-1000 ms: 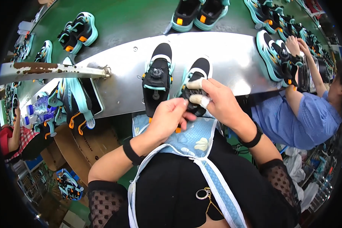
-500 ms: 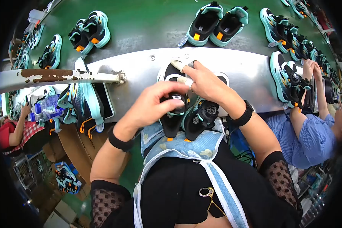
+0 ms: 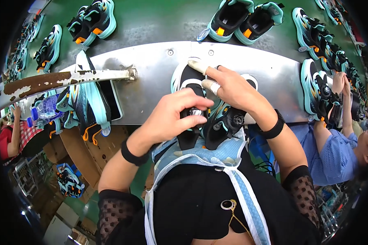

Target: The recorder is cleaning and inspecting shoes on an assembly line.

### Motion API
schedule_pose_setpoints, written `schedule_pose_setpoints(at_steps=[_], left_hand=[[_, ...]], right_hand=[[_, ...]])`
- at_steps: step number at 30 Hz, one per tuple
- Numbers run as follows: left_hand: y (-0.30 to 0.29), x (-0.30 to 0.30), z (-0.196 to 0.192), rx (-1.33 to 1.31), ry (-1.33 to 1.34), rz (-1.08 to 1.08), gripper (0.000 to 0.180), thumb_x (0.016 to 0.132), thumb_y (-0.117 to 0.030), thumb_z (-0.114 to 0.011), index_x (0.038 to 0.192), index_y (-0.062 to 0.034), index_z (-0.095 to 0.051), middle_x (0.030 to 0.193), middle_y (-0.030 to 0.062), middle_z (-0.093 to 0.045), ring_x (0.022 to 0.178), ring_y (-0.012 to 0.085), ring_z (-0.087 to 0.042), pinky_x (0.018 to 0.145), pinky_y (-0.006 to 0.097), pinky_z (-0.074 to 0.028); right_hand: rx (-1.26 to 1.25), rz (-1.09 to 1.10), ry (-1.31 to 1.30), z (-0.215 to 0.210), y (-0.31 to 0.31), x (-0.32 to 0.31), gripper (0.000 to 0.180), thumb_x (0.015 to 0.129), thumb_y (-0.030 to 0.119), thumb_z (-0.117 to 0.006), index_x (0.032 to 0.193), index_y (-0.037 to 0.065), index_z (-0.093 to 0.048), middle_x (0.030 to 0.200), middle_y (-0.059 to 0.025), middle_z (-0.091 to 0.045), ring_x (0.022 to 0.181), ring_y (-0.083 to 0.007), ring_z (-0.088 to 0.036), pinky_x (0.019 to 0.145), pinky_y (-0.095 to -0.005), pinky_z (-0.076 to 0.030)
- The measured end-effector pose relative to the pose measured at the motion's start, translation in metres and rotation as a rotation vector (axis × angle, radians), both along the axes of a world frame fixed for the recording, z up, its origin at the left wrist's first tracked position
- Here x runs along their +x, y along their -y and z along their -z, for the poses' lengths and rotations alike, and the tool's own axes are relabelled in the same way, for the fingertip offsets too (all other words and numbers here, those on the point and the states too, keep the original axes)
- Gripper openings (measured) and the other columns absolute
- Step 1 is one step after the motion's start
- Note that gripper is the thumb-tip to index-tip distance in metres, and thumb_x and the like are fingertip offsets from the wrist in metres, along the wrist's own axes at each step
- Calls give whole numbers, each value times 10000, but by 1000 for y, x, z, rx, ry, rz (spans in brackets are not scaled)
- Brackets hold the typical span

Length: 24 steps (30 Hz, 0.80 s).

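Note:
A pair of black and mint sneakers lies on the bench edge and my lap, toes pointing away from me. My left hand [image 3: 171, 112] curls over the left shoe [image 3: 189, 75], thumb and fingers closed round the dial [image 3: 195, 112] on its upper. Across the same shoe's front reaches my right hand [image 3: 233, 90], with white coverings on two fingertips. Those two fingers are stretched apart, touching the forefoot; the other fingers are partly hidden. Beside it, the right shoe [image 3: 223, 126] shows its black dial [image 3: 238, 119] under my right wrist.
A rusty white metal bar [image 3: 69, 81] crosses the bench [image 3: 151, 65] at left. Hanging shoes [image 3: 88, 98] and a tablet-like device [image 3: 115, 100] are near it. Shoe pairs [image 3: 245, 20] stand on the green surface beyond. At right a co-worker [image 3: 329, 151] handles a shoe [image 3: 315, 87].
The view has shifted slightly. My left hand stays at the left shoe's dial, its fingers turned a little; my right hand keeps its place over the forefoot.

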<state>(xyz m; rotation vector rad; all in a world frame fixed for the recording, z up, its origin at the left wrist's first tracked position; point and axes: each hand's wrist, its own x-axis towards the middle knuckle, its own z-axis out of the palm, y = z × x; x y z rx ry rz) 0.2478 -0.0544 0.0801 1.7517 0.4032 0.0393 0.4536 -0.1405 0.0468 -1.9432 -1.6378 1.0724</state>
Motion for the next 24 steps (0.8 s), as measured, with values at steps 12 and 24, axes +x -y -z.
schedule_pose_setpoints(at_steps=[12, 24], left_hand=[[-6, -11, 1, 191, 132, 48, 473, 730, -112, -788, 1165, -26, -621, 1015, 95, -648, 996, 256, -607, 920, 356, -463], [-6, -7, -12, 324, 102, 42, 452, 746, -148, -774, 1167, -47, -646, 1185, 122, -615, 1184, 298, -563, 985, 408, -445]], right_hand=[[-24, -59, 8, -1, -4, 2, 475, 960, 282, -560, 1423, 262, -456, 913, -229, -603, 887, -430, -599, 803, -490, -464], [-71, -80, -43, 7, -7, 3, 618, 915, 140, -609, 1482, 276, -405, 1013, -179, -643, 929, -358, -598, 857, -418, -472]])
